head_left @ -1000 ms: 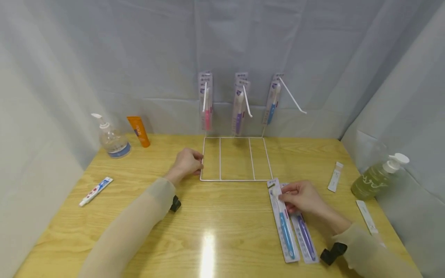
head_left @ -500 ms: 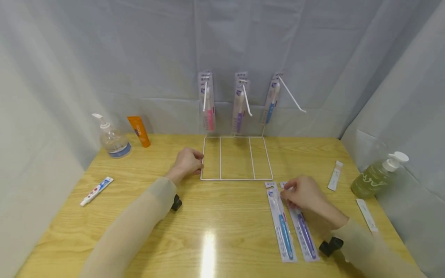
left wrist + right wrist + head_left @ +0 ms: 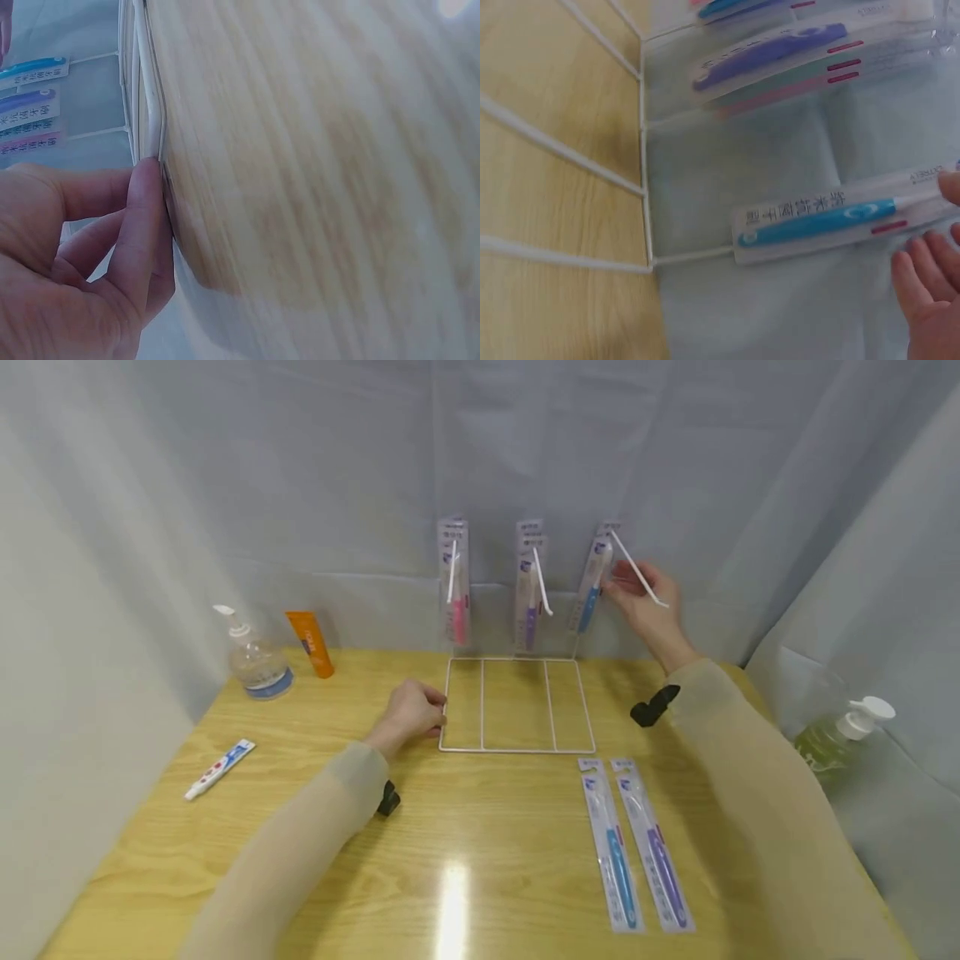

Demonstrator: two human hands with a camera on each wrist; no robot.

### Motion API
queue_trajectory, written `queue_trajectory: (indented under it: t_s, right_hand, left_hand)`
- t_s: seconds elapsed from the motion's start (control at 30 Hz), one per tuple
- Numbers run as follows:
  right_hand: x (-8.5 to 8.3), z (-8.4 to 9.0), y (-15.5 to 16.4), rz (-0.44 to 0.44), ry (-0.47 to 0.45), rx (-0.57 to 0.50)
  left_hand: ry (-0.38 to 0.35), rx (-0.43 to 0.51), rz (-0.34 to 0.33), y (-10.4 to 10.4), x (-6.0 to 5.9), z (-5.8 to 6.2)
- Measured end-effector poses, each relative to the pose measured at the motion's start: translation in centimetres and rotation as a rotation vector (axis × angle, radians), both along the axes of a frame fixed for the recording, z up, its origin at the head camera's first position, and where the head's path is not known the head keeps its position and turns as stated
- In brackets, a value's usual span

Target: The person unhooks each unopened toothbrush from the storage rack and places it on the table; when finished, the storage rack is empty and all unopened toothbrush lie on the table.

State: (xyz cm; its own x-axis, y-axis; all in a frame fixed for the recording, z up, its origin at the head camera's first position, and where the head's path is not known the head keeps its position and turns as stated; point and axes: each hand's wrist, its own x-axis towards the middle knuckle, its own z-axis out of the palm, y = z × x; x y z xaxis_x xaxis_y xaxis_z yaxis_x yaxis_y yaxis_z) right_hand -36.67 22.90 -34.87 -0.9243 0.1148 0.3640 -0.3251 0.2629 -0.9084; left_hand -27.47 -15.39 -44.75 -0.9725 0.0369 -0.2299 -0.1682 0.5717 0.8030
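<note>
A white wire display rack [image 3: 517,750] stands on the table, its hooks at the back. My left hand [image 3: 411,712] pinches the left side of its base; in the left wrist view thumb and fingers [image 3: 142,195] meet at the wire. From the right hook hangs a packaged blue toothbrush [image 3: 588,602]. Beside it is my right hand [image 3: 648,606], fingers spread with nothing gripped; in the right wrist view the thumb overlaps the package edge. Packaged pink toothbrushes [image 3: 459,618] hang on the left hook, purple ones [image 3: 530,622] in front on the middle hook.
Another blue toothbrush [image 3: 618,868] and a purple toothbrush [image 3: 660,860] lie packaged at the front right. At left are a clear pump bottle [image 3: 258,664], an orange tube [image 3: 311,643] and a toothpaste tube [image 3: 220,770]. A green pump bottle [image 3: 825,747] stands far right, partly behind the sleeve.
My right hand has let go of the packaged toothbrushes on the table and moved up and back to the right hook. The left hand stays on the rack.
</note>
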Motion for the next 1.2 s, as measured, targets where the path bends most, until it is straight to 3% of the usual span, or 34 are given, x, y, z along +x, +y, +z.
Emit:
queue_trajectory:
  t_s: [0.13,0.27,0.4,0.53,0.63,0.77,0.93,1.07,1.2]
  right_hand:
    - [-1.4,0.3,-1.1,-0.047,0.021,-0.069]
    - [-1.8,0.4,-1.8,-0.075,0.017,-0.132]
    - [-1.4,0.9,-1.6,-0.059,0.026,-0.269]
    - [0.1,1.6,0.1,-0.078,0.022,-0.365]
    - [2.4,1.5,1.7,-0.088,-0.027,-0.351]
    - [6.8,0.0,2.7,0.012,-0.135,-0.262]
    - [12.6,-3.4,1.5,0.175,-0.361,-0.072]
    - [16.5,-6.8,-0.4,0.243,-0.519,0.067]
    - [19.6,-9.5,-2.1,0.276,-0.603,0.151]
  left_hand:
    - [0.014,-0.005,0.009,0.1,0.0,0.0]
    - [0.021,-0.007,0.015,0.1,0.1,0.0]
    - [0.018,-0.006,0.022,0.1,0.4,0.1]
    - [0.01,-0.009,0.022,0.4,0.3,0.2]
    - [0.006,-0.002,0.018,0.7,0.2,0.3]
    - [0.006,0.008,0.012,0.8,0.2,0.4]
    - [0.003,0.012,0.01,0.7,0.3,0.6]
    - [0.006,0.02,0.014,0.7,0.4,0.4]
    - [0.006,0.024,0.012,0.7,0.6,0.3]
